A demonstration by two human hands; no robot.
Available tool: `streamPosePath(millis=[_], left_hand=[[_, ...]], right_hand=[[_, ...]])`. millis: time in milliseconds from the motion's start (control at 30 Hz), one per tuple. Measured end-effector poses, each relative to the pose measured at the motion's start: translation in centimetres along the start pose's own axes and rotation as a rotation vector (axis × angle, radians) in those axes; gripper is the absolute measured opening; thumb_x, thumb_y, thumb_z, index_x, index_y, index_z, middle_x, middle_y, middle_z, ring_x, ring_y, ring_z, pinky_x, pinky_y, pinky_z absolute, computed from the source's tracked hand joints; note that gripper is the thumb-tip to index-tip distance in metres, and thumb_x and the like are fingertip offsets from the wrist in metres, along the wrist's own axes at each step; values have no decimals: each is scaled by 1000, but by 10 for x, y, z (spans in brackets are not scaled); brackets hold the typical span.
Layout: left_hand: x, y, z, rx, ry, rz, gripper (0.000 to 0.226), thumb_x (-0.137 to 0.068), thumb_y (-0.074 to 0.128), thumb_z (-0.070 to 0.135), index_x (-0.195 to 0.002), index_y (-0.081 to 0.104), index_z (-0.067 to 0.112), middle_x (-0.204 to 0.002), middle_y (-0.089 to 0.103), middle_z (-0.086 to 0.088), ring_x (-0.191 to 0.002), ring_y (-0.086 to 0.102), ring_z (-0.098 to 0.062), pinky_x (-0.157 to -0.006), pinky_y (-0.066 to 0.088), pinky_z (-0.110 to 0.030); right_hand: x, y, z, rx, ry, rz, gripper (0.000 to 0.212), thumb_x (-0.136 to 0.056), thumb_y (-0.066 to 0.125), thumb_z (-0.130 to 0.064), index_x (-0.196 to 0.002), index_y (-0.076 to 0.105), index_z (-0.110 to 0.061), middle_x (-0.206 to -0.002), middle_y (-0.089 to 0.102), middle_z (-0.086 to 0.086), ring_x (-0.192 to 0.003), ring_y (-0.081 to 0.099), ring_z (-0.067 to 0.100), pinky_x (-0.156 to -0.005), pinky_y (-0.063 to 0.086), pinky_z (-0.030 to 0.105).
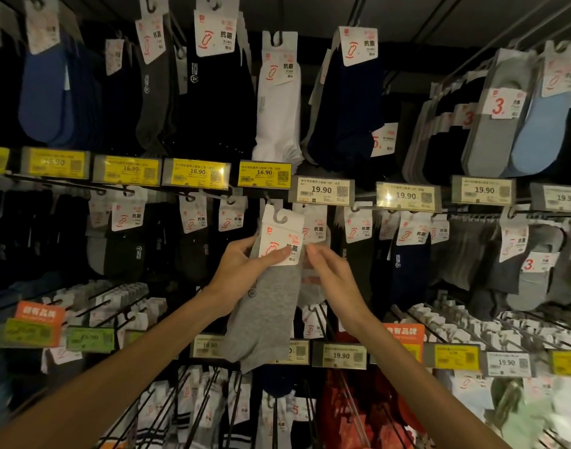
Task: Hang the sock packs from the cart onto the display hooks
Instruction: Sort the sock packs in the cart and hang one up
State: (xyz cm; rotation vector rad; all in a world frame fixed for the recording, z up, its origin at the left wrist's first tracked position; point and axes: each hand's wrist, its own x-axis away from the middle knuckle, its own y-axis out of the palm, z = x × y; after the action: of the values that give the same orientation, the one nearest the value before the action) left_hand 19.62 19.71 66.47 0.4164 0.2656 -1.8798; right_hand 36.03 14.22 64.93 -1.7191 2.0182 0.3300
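A grey sock pack (268, 312) with a white card header and plastic hook hangs in front of the middle row of the display. My left hand (242, 270) grips it at the header, thumb across the card. The pack's hook sits just under a display hook (271, 202) below the yellow 16.90 price tag (264, 175); I cannot tell whether it is on the rod. To the right of the header is my right hand (329, 270), fingers relaxed and fingertips close to the card's edge. The cart is out of view.
Rows of hanging sock packs fill the wall on all sides. A white pack (279, 102) hangs above, dark packs to its left and right. Price tags (323, 189) line the rails. Long black hook rods (439, 322) stick out toward me in the lower rows.
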Motion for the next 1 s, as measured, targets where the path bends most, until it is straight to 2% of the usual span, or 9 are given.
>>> streamPosePath(millis=[167,267,367,467,600,667,800,833,1000], left_hand=[[6,12,-3,-162,135,-63,42,-84,75,30,-124,67,21,-113,73,8,-104,69,-6,-84,57,-26],[13,18,-2,-359,271,-123,42,-92,67,34,-133,60,27,-121,68,15,-107,63,6,-88,53,-18],[16,23,3,-444,333,-184,40,-95,61,35,-134,57,27,-120,67,16,-105,63,8,-88,54,-18],[18,25,5,-476,326,-221,41,-96,58,39,-135,57,25,-119,68,14,-105,63,6,-89,55,-22],[16,23,5,-501,263,-269,41,-99,52,41,-136,56,25,-122,66,16,-107,61,7,-93,53,-21],[14,21,4,-541,246,-236,38,-99,51,44,-128,62,22,-115,69,15,-101,64,6,-90,55,-24],[13,11,3,-565,218,-115,36,-94,51,55,-102,67,23,-85,73,4,-66,65,-4,-69,57,-33],[12,9,4,-558,213,-107,36,-93,51,56,-100,67,24,-84,73,3,-64,65,-8,-68,56,-36],[11,8,12,-422,226,-76,30,-94,55,52,-85,71,27,-90,73,9,-85,69,-9,-82,56,-37]], right_hand=[[15,9,-5,107,-91,199,47,-90,66,-34,-130,48,-20,-116,59,-10,-100,59,-4,-82,52,19],[20,9,-8,-3,-33,234,46,-89,68,-27,-128,49,-13,-116,63,-3,-97,62,-7,-75,51,13],[21,6,-11,-143,75,173,37,-89,67,-31,-123,60,-16,-113,70,-2,-100,67,2,-75,53,16],[20,3,-13,-215,81,205,29,-91,65,-27,-117,65,-14,-107,73,2,-96,70,9,-72,54,17],[13,0,-15,-253,107,232,26,-92,65,-25,-114,67,-11,-106,74,8,-99,70,20,-79,58,30],[10,-3,-15,-261,101,257,25,-92,65,-26,-112,67,-12,-106,74,8,-99,71,22,-80,59,33],[2,-12,-22,-273,82,261,28,-93,63,-28,-114,65,-10,-106,74,8,-101,70,22,-84,58,36],[-1,-14,-25,-265,80,245,29,-93,64,-28,-115,64,-9,-106,74,7,-101,70,22,-84,57,36],[-16,-15,-46,-249,2,229,37,-90,68,-22,-124,55,-15,-108,73,5,-98,71,18,-76,59,31]])
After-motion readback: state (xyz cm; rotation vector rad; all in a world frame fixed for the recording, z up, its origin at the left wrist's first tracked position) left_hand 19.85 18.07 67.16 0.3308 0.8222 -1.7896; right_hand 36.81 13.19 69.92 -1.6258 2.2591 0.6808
